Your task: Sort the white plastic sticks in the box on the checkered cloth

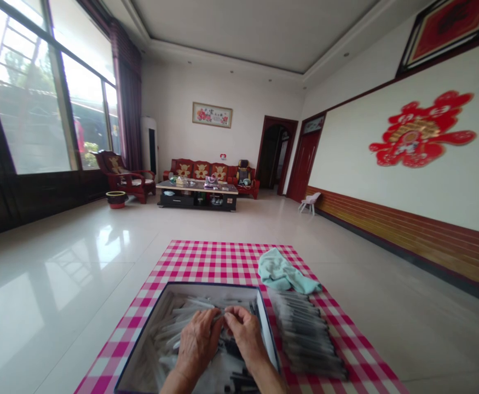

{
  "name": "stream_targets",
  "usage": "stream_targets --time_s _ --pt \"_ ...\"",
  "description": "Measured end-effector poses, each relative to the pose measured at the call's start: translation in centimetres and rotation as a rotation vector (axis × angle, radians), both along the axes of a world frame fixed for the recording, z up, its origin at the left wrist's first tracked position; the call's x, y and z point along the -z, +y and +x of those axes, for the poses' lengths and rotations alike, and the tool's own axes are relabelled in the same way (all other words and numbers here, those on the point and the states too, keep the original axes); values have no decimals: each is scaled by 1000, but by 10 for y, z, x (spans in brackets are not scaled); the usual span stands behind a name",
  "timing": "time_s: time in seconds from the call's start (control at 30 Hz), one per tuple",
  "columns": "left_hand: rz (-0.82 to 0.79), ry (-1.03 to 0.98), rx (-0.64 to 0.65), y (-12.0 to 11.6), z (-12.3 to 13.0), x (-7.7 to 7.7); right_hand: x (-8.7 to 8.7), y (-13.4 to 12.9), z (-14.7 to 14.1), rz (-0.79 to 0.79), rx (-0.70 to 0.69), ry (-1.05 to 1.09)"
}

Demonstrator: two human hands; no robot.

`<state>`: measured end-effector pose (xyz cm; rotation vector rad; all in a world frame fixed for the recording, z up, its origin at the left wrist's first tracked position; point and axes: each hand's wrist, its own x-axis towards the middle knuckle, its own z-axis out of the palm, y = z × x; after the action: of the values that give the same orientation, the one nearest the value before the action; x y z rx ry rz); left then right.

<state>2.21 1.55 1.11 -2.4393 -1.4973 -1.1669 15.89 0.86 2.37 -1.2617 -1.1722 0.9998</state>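
Note:
Both hands meet over an open shallow box (269,328) with white inner walls and a dark blue rim. My left hand (200,336) is closed, thumb and fingers pinched together. Fingertip to fingertip with it, my right hand (245,331) is pinched too. A small pale bit shows between them, but its kind is hidden by the fingers. Clear, whitish pen barrels (177,325) lie loose in the left part of the box. Small black pieces (239,380), which look like pen caps, lie under and beside my right hand. Right of the box, pens with dark ends (305,336) lie in a blurred row.
A pink-and-white checked cloth (206,262) covers the table. A crumpled mint-green cloth (284,271) lies behind the row of pens. Farther off stand a low black table (198,198), a red wooden sofa (206,171), an armchair (126,178) and a small chair (310,202).

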Motion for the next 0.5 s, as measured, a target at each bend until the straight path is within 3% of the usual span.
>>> stream_targets --time_s 0.1,0.23,0.4,0.5 --pt "-1 18 3 -5 -1 -3 -8 -7 1 19 -52 -52" --pt "-45 77 -9 -18 -5 -5 -13 -28 3 117 -156 -278" --pt "-74 157 -44 -30 -17 -6 -14 -46 23 178 -84 -541" --pt "-91 155 -70 -37 -28 1 -17 -53 41 180 -95 -746"
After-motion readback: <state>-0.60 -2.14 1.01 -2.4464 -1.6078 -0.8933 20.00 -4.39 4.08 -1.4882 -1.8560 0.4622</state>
